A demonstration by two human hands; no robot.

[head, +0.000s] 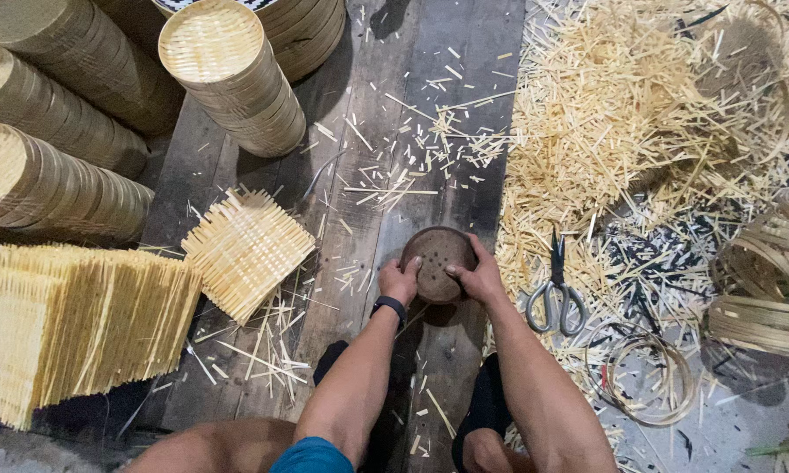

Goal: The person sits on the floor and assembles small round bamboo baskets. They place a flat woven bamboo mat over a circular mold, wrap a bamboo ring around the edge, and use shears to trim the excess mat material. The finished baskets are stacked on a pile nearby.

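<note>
Gripping a round dark perforated disc [438, 261] at its near edge, your left hand [398, 280] and right hand [477, 278] each close fingers over the rim; a black wristband sits on the left wrist. The disc rests on the dark wooden floor [394, 158], directly in front of your feet. Scissors [555, 293] lie just right of your right hand, beside a heap of bamboo offcuts [640, 114]. A woven square mat [247, 250] lies to the left, near stacked mats [70, 324] and stacked round bamboo trays [237, 79].

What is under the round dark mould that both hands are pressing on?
The round dark mould sits on the plank floor, the left hand and right hand on top. Whatever lies beneath it is covered.
</note>
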